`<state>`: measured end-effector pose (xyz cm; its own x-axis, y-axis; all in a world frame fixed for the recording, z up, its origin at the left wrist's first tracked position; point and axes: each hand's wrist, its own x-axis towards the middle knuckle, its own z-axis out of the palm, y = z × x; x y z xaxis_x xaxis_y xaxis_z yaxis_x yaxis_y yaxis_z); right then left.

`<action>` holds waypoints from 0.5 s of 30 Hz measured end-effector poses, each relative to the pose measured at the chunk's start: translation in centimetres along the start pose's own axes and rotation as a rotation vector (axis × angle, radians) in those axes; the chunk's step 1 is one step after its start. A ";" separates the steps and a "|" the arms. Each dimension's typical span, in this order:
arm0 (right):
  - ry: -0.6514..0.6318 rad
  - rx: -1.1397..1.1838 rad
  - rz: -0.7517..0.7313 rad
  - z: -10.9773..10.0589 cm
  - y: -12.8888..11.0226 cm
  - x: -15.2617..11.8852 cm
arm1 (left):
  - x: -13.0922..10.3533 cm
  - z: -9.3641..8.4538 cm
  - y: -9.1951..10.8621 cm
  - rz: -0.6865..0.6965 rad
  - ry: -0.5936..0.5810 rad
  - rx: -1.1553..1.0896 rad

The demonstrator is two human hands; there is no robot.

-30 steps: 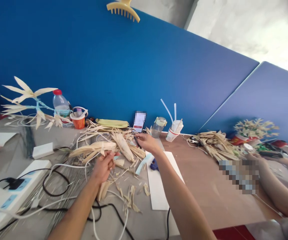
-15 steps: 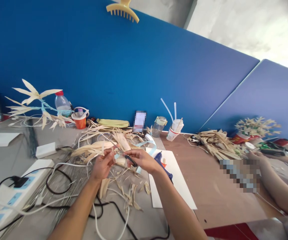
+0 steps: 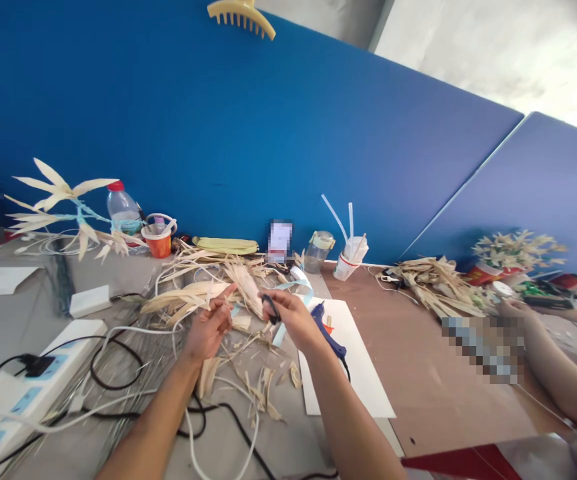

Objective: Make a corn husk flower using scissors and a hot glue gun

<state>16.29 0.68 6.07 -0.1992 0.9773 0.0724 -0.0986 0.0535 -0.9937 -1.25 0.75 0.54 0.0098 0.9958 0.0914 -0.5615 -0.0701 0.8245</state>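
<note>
My left hand (image 3: pixel 211 328) is closed in a pinch above the scattered husk strips; what lies between its fingertips is too small to make out. Just to the right, my right hand (image 3: pixel 291 318) grips black-handled scissors (image 3: pixel 271 309), whose dark finger loops show while the blades are hard to see. Between and behind the hands lies a pale dried corn husk (image 3: pixel 245 285). More husk (image 3: pixel 183 299) is heaped behind my left hand. A light blue ribbon (image 3: pixel 302 288) runs behind my right hand.
A blue glue gun (image 3: pixel 331 340) rests on white paper (image 3: pixel 351 383). Cables and a power strip (image 3: pixel 43 383) occupy the left. At the back stand a bottle (image 3: pixel 122 207), an orange cup (image 3: pixel 159 243), a jar (image 3: pixel 319 252) and a straw cup (image 3: pixel 347 267). Another person's arm (image 3: pixel 551 363) is at right.
My right hand has moved slightly right, away from my left hand, and the scissors have turned so their loops face me. My left hand stays nearly in place, still pinched.
</note>
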 end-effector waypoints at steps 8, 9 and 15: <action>-0.165 0.088 0.107 1.7 0.6 -0.8 | -0.1 0.2 -0.2 -0.055 -0.039 0.102; -0.056 0.070 0.068 1.4 0.7 -0.5 | -0.1 0.1 -0.2 -0.047 -0.030 0.106; 0.635 0.110 -0.270 -2.5 0.5 0.3 | 0.6 -0.8 -0.8 -0.018 0.120 0.385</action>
<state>18.61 1.53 5.39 0.4510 0.8653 0.2186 -0.1692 0.3234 -0.9310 -1.45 1.45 -0.55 -0.0925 0.9953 0.0276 -0.2107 -0.0467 0.9764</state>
